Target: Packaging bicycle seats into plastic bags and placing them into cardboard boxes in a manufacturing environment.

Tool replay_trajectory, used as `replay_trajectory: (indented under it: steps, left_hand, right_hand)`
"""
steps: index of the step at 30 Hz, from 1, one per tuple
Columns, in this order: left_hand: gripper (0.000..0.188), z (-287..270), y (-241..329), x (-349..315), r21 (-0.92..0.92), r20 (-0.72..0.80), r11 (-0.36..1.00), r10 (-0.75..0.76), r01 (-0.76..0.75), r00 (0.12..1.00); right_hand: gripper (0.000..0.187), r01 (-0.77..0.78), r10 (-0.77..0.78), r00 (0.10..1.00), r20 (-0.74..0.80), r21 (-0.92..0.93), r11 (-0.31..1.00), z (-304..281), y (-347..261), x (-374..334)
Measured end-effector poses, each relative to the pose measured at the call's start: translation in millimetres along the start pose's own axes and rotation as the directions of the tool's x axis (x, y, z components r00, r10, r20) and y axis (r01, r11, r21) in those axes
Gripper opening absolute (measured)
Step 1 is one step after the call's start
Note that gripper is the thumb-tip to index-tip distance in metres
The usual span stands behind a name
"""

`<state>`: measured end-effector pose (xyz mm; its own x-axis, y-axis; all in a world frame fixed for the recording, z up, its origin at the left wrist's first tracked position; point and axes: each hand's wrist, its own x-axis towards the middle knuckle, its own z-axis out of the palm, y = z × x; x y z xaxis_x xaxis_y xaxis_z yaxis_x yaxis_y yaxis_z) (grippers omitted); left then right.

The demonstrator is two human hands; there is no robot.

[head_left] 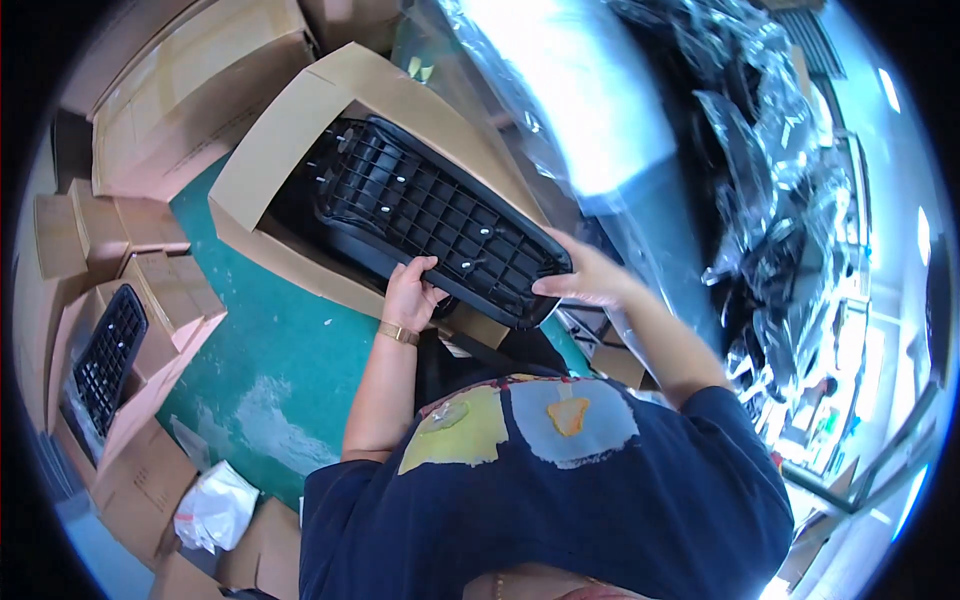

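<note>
A long black plastic panel (440, 215) with a ribbed grid underside and small light-coloured pegs lies tilted at the open cardboard box (290, 270). Its far end reaches into the box, and its near end sticks out toward my body. My left hand (410, 298) is closed on the panel's near long edge, thumb on top; its lower fingers are partly hidden. At the panel's right end, my right hand (585, 272) grips the corner, with the thumb over the ribbed side. More black material shows inside the box beneath the panel.
Another black ribbed panel (108, 355) rests in a carton at the left. Several cardboard boxes (200, 90) stand around the green floor (270, 350). A white plastic bag (216, 507) lies at lower left. Clear plastic wrap (770, 200) covers dark items on the right.
</note>
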<state>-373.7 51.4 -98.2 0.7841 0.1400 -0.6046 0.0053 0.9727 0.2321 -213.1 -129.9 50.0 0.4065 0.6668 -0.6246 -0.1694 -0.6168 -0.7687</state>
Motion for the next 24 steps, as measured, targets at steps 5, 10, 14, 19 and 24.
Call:
replay_trajectory:
  steps: [5,10,14,19,24]
  left_hand:
    - [0.024,7.3,-20.2,-52.3,0.276,-0.009,0.961,-0.012,0.014,1.0]
    - [0.078,22.2,21.5,-79.5,-0.077,0.282,0.997,0.016,0.006,0.959]
    - [0.081,36.2,66.5,-75.6,-0.149,0.122,0.906,0.415,-0.397,0.901]
    - [0.07,37.8,115.5,-71.5,0.05,0.189,0.718,0.676,-0.694,0.713]
    - [0.055,94.4,105.7,-99.5,0.025,0.064,0.801,0.596,-0.598,0.8]
  right_hand:
    - [0.068,0.006,0.096,0.981,-0.17,0.52,0.854,38.3,32.0,-77.3]
    - [0.054,-0.014,0.134,0.984,-0.119,0.697,0.717,26.9,54.4,-130.2]
    - [0.058,0.042,0.025,0.996,-0.08,0.726,0.686,16.6,65.6,-159.6]
    - [0.062,0.095,-0.036,0.994,-0.099,0.694,0.714,-1.2,69.1,-180.6]
    - [0.057,0.231,-0.082,0.964,-0.254,0.639,0.734,-21.0,61.2,-188.9]
